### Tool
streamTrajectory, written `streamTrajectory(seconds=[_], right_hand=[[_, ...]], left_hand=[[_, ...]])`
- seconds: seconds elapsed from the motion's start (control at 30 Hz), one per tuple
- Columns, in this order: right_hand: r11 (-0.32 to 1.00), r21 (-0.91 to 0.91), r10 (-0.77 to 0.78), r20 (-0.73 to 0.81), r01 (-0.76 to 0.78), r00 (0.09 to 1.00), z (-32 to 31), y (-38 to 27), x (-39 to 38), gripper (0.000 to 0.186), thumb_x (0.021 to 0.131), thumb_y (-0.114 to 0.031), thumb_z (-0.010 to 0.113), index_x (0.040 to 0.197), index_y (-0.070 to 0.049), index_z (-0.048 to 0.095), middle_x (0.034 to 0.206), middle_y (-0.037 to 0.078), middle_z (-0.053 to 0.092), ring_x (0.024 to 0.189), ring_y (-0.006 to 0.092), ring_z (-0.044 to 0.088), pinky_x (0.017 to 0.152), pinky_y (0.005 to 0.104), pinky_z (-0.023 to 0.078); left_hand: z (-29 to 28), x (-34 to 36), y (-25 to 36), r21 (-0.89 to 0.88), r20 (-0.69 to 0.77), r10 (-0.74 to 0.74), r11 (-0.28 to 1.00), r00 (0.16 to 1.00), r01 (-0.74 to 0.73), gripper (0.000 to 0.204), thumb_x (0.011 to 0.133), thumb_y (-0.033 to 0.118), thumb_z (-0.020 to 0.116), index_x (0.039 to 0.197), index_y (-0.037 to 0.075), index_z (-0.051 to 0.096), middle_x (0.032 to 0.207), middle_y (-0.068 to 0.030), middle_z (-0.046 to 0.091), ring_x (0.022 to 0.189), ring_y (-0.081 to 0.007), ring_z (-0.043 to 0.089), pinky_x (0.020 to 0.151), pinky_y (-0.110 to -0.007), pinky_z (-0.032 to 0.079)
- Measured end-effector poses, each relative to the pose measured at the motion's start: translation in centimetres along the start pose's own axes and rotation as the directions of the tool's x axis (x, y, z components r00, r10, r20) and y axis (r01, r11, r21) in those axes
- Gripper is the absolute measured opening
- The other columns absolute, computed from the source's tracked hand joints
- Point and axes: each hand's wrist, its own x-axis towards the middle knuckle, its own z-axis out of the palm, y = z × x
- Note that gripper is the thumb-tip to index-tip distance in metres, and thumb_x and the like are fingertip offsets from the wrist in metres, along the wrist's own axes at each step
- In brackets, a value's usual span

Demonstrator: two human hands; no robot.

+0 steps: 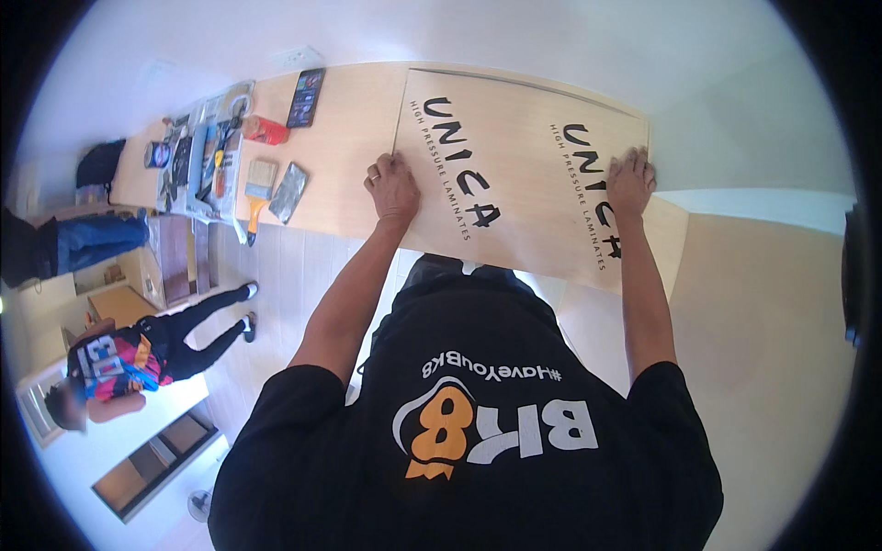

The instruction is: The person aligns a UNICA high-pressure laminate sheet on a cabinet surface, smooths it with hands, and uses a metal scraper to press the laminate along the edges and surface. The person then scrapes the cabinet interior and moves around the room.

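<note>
A light wood-toned laminate sheet (519,165) with large black lettering lies on a pale wooden counter (344,138), close to the wall. My left hand (392,188) grips its left edge, fingers curled and a ring on one of them. My right hand (631,179) grips the sheet near its right edge, fingers bent over it. Left of the sheet are a dark phone (305,97), a red container (266,130), a wide paintbrush (260,184) and a flat metal scraper-like piece (288,191).
Assorted tools sit in and around a tray (202,165) farther left. Two other people are at the left, one in dark jeans (101,243), one in a colorful shirt (119,363). A wall (744,147) bounds the back and right.
</note>
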Motion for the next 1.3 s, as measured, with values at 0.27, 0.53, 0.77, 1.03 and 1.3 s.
streamTrajectory(seconds=[0.27, 0.53, 0.77, 1.03, 1.3], right_hand=[[0.988, 0.067, -0.133, -0.128, 0.142, 0.983, 0.4, 0.5, -0.6, 0.062, 0.108, -0.044, 0.041, 0.154, -0.002, 0.042, 0.164, 0.019, 0.034, 0.148, 0.0383, 0.033, 0.122, 0.0522, 0.026], [0.991, 0.004, -0.136, 0.005, 0.136, 0.991, 1.2, 0.0, -0.5, 0.07, 0.11, -0.048, 0.032, 0.159, 0.001, 0.03, 0.168, 0.023, 0.024, 0.157, 0.0365, 0.018, 0.127, 0.0522, 0.015], [0.99, -0.015, -0.141, 0.072, 0.143, 0.987, 0.7, -0.6, -1.8, 0.071, 0.109, -0.047, 0.036, 0.16, 0.003, 0.028, 0.167, 0.025, 0.026, 0.157, 0.0383, 0.018, 0.128, 0.0529, 0.009], [0.977, 0.21, -0.007, -0.077, 0.023, 0.997, 0.6, 1.2, -6.4, 0.069, 0.102, -0.042, 0.05, 0.155, 0.001, 0.039, 0.165, 0.026, 0.029, 0.154, 0.0431, 0.024, 0.126, 0.0576, 0.015], [0.964, 0.247, 0.094, 0.033, -0.1, 0.995, -2.0, -1.0, -16.0, 0.067, 0.104, -0.047, 0.047, 0.157, -0.007, 0.04, 0.17, 0.017, 0.022, 0.157, 0.0393, 0.019, 0.125, 0.0601, 0.014]], left_hand=[[0.6, -1.7, -0.4, 0.036, 0.04, 0.128, 0.991, 0.991, -0.129, 0.051, 0.101, 0.027, 0.052, 0.145, 0.001, 0.049, 0.148, -0.0144, 0.043, 0.14, -0.0387, 0.035, 0.116, -0.056, 0.027], [-1.2, -5.5, -1.0, -0.087, 0.142, 0.343, 0.939, 0.929, -0.333, 0.071, 0.105, 0.048, 0.047, 0.157, 0.001, 0.035, 0.165, -0.031, 0.021, 0.154, -0.0476, 0.019, 0.125, -0.059, 0.013], [-1.0, -5.2, -1.8, -0.082, 0.213, 0.339, 0.941, 0.917, -0.329, 0.073, 0.104, 0.047, 0.049, 0.158, 0.001, 0.034, 0.166, -0.0308, 0.019, 0.156, -0.0466, 0.016, 0.127, -0.056, 0.013], [3.0, 3.1, 1.0, -0.09, 0.119, 0.49, 0.871, 0.863, -0.482, 0.071, 0.103, 0.038, 0.053, 0.159, 0.0, 0.032, 0.167, -0.0281, 0.022, 0.155, -0.0472, 0.018, 0.126, -0.054, 0.016], [3.5, 7.0, 3.4, -0.059, 0.146, 0.499, 0.866, 0.854, -0.496, 0.069, 0.107, 0.047, 0.043, 0.157, -0.001, 0.036, 0.166, -0.0264, 0.025, 0.155, -0.0461, 0.019, 0.126, -0.054, 0.015]])
